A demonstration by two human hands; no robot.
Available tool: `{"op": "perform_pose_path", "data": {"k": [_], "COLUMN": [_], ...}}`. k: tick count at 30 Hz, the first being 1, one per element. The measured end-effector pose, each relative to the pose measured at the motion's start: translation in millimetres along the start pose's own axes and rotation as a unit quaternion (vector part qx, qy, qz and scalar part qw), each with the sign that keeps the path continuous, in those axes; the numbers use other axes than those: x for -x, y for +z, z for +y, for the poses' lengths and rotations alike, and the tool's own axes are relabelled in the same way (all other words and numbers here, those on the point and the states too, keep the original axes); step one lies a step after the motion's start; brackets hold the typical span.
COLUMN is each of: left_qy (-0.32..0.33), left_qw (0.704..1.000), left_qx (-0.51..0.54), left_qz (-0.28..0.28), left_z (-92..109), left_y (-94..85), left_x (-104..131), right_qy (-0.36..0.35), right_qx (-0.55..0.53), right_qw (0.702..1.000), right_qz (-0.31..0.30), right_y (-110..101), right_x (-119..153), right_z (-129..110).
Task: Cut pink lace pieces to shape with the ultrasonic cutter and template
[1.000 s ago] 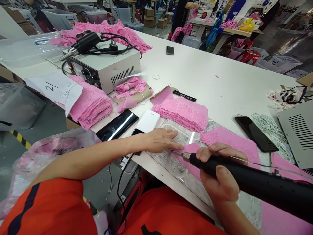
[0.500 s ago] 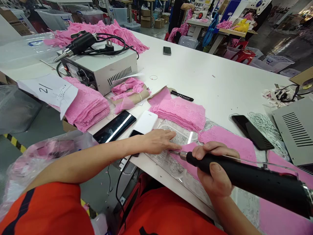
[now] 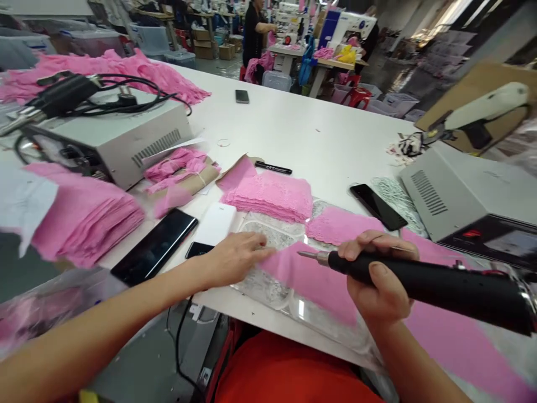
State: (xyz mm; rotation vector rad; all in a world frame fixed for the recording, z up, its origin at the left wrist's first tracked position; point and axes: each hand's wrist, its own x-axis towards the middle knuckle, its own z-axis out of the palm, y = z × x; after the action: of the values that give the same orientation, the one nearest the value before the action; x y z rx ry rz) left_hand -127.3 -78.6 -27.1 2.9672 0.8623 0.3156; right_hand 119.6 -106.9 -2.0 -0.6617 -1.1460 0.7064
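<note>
My right hand (image 3: 381, 280) is wrapped around a thick black handheld ultrasonic tool (image 3: 436, 285). Its pointed metal tip aims left, over a thin pink fabric piece (image 3: 319, 282). At the left end of that piece, my left hand (image 3: 237, 257) has its fingers on the corner, which appears pinched; the thumb side is partly hidden. Under the fabric lies a clear patterned plastic template (image 3: 268, 288). Behind it are a stack of pink lace pieces (image 3: 272, 196) and a smaller pink lace piece (image 3: 342, 224).
A grey generator box (image 3: 126, 134) carrying a second tool stands left, another generator box (image 3: 474, 184) right. Phones (image 3: 155, 246) (image 3: 377, 207), a white power bank (image 3: 216, 224), a black marker (image 3: 273, 167) and a pink fabric pile (image 3: 84, 218) lie around. A person (image 3: 254, 33) works in the background.
The view has swung to the right. The tool's tip has come away from my left fingertips and lifted a little. The pink fabric now stretches out from my left hand.
</note>
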Motion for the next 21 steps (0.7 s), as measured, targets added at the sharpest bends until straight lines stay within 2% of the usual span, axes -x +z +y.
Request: {"op": "perform_pose_path", "data": {"k": [4, 7, 11, 16, 21], "left_qy": [0.032, 0.052, 0.054, 0.049, 0.045], "left_qw": [0.998, 0.996, 0.997, 0.998, 0.999], "left_qx": [0.019, 0.015, -0.006, -0.016, -0.006], "left_qz": [0.054, 0.065, 0.059, 0.027, 0.012], "left_z": [12.8, 20.0, 22.1, 22.6, 25.1], "left_y": [7.6, 14.7, 23.3, 29.6, 28.4], "left_x": [-0.8, -8.9, -19.4, -22.1, -22.9], "right_qy": [0.005, 0.011, 0.035, 0.04, 0.031], "right_qx": [0.012, 0.0, -0.014, -0.022, -0.016], "right_qw": [0.996, 0.993, 0.996, 0.998, 0.999], "right_qz": [0.084, 0.114, 0.086, 0.031, 0.028], "right_y": [-33.2, -38.4, -26.3, -14.2, -13.3], "right_x": [-18.0, -23.0, -22.0, -20.4, -19.8], "right_z": [1.4, 5.0, 12.4, 21.2, 24.3]}}
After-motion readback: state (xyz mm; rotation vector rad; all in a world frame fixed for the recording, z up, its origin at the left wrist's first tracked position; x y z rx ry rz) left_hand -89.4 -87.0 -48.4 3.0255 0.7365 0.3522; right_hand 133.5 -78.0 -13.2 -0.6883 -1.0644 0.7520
